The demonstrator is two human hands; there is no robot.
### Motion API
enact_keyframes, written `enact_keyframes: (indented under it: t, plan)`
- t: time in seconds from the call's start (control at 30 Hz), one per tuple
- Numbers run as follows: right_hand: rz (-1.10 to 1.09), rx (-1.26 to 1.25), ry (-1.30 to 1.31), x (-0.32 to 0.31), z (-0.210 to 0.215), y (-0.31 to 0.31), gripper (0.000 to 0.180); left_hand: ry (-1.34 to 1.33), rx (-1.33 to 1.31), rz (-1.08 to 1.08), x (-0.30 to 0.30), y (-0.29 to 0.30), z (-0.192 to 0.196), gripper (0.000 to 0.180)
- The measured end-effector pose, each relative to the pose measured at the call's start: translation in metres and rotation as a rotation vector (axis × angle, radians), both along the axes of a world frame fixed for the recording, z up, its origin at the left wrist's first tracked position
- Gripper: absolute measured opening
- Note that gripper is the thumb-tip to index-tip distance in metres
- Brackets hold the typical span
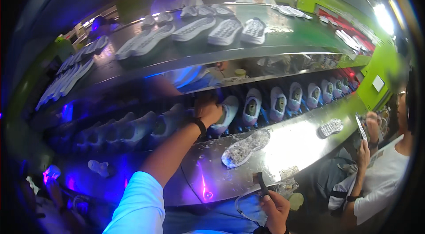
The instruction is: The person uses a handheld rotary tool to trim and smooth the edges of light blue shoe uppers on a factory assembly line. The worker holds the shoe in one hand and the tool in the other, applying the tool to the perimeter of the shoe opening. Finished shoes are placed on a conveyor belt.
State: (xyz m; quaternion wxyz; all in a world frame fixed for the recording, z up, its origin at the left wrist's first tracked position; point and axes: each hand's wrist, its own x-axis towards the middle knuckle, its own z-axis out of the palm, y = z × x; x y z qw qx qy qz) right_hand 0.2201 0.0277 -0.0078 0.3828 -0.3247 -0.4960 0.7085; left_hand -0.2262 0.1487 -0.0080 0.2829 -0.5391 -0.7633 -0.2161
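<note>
My left hand (210, 112) reaches into the row of white shoes on the rack, its fingers curled against the left side of one white shoe (229, 112); some fingertips are hidden. Near the bench's front edge my right hand (276, 212) is closed around the dark handle of a small brush (261, 183). Between the hands, on the metal bench (186, 181), lies a white shoe sole (245, 149) covered with pale scraps or shavings. Another white shoe (252, 106) stands just right of the one I touch.
An upper shelf (177, 52) carries several white soles (226, 32). Another sole (331, 128) lies on the bench at right, and a small white piece (98, 168) at left. A co-worker (380, 176) at right holds a sole. Purple light falls on the left side.
</note>
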Motion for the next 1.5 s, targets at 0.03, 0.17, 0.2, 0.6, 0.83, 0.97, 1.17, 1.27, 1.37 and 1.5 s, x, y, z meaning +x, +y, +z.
enact_keyframes:
  t: [0.03, 0.17, 0.2, 0.6, 0.83, 0.97, 1.17, 1.27, 1.37, 1.5]
  plan:
    - [-0.002, -0.007, 0.002, 0.001, -0.001, 0.0, 0.026, -0.064, -0.044, 0.088, -0.009, -0.015, 0.011, 0.039]
    - [0.026, -0.011, 0.018, 0.0, 0.004, -0.004, 0.025, -0.306, -0.431, 0.491, -0.057, -0.092, 0.065, 0.054]
    - [0.055, -0.014, 0.015, -0.001, 0.003, -0.008, 0.025, -0.41, -0.66, 0.617, -0.089, -0.126, 0.063, 0.063]
    - [0.131, 0.195, -0.056, -0.005, 0.028, -0.045, 0.026, -1.51, 0.287, -0.252, -0.057, -0.323, 0.067, 0.033]
    - [0.289, 0.449, -0.165, -0.034, 0.029, -0.063, 0.025, -1.495, 0.508, -0.211, 0.084, -0.383, 0.113, 0.065]
    - [0.406, 0.456, -0.247, -0.052, 0.039, -0.075, 0.024, -0.912, 0.244, -0.074, 0.121, -0.409, 0.097, 0.071]
    - [0.493, 0.35, -0.257, -0.082, 0.022, -0.087, 0.027, -0.536, 0.083, -0.032, 0.18, -0.425, 0.078, 0.066]
    - [0.557, 0.374, -0.29, -0.101, 0.006, -0.093, 0.028, -0.359, -0.004, -0.017, 0.199, -0.441, 0.074, 0.07]
    - [0.545, 0.383, -0.286, -0.117, -0.002, -0.103, 0.028, -0.344, -0.015, -0.008, 0.212, -0.452, 0.059, 0.073]
    - [0.586, 0.384, -0.278, -0.137, -0.021, -0.112, 0.028, -0.335, -0.062, 0.031, 0.219, -0.469, 0.042, 0.068]
